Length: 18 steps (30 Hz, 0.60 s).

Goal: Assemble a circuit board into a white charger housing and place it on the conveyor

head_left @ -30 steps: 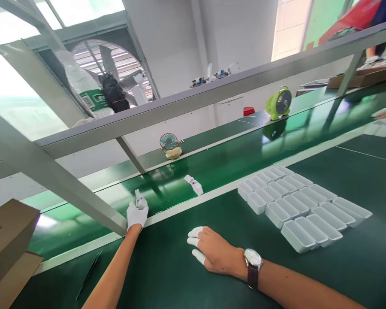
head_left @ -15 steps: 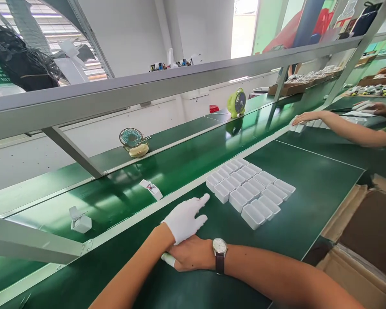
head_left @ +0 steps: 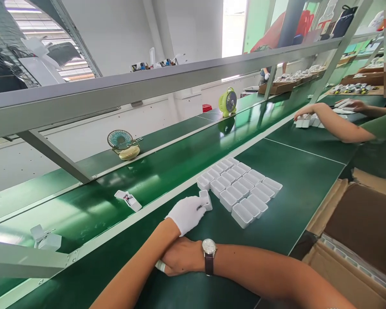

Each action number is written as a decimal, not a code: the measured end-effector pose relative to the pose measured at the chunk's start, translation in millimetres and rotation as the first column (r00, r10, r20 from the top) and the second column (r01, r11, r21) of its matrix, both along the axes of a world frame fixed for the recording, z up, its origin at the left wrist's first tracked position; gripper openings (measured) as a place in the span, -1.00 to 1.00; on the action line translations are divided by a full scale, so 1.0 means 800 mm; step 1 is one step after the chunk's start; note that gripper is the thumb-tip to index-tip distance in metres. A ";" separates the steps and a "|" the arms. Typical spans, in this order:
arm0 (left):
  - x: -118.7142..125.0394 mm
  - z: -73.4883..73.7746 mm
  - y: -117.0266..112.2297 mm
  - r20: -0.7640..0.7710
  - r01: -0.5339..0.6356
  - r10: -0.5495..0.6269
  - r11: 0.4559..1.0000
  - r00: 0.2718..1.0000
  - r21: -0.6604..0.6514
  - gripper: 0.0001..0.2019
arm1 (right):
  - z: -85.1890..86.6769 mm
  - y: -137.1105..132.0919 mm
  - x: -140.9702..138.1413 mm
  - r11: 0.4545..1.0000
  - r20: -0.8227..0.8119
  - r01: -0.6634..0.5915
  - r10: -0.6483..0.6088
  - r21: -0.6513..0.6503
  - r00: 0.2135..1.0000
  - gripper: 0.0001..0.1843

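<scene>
My left hand (head_left: 187,213), in a white glove, is closed on a small white plastic case (head_left: 206,199) at the near left of a block of several white cases (head_left: 241,189) laid in rows on the green table. My right hand (head_left: 179,262) wears a wristwatch and white finger cots. It lies on the table under my left forearm, its fingers mostly hidden. On the green conveyor belt (head_left: 167,169) lie two opened white cases: one (head_left: 128,200) ahead of my hands and another (head_left: 45,240) at the far left.
A teal desk fan (head_left: 122,145) and a lime green fan (head_left: 227,102) stand on the far ledge. A grey metal rail (head_left: 148,83) crosses overhead. A co-worker's arm (head_left: 334,122) reaches onto the table at right. Open cardboard boxes (head_left: 357,231) sit at my right.
My left hand left the case on the belt, swung right across my right wrist and closed on a case from the block. The view turned right; the belt's cases drifted left.
</scene>
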<state>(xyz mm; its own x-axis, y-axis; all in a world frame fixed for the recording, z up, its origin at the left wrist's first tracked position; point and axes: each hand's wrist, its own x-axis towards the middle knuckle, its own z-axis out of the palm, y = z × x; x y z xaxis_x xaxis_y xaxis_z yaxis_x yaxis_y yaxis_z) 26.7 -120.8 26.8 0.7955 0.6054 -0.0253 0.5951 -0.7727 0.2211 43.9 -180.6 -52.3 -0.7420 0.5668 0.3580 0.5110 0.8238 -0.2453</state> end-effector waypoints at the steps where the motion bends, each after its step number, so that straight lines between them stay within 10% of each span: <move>1: -0.016 0.002 -0.003 0.024 -0.033 0.033 0.999 0.999 0.005 -0.80 | 0.000 0.000 0.000 1.000 -0.015 0.012 -0.011 0.020 1.000 -0.71; 10: -0.223 -0.015 -0.023 0.395 -0.596 0.547 0.803 0.738 0.002 -0.74 | -0.007 -0.002 -0.001 0.994 -0.073 0.082 -0.077 0.069 0.994 -0.62; 18: -0.304 -0.062 -0.053 0.449 -0.684 0.601 0.729 0.661 0.030 -0.91 | -0.027 -0.003 0.002 0.954 -0.007 0.277 -0.278 0.112 0.961 -0.39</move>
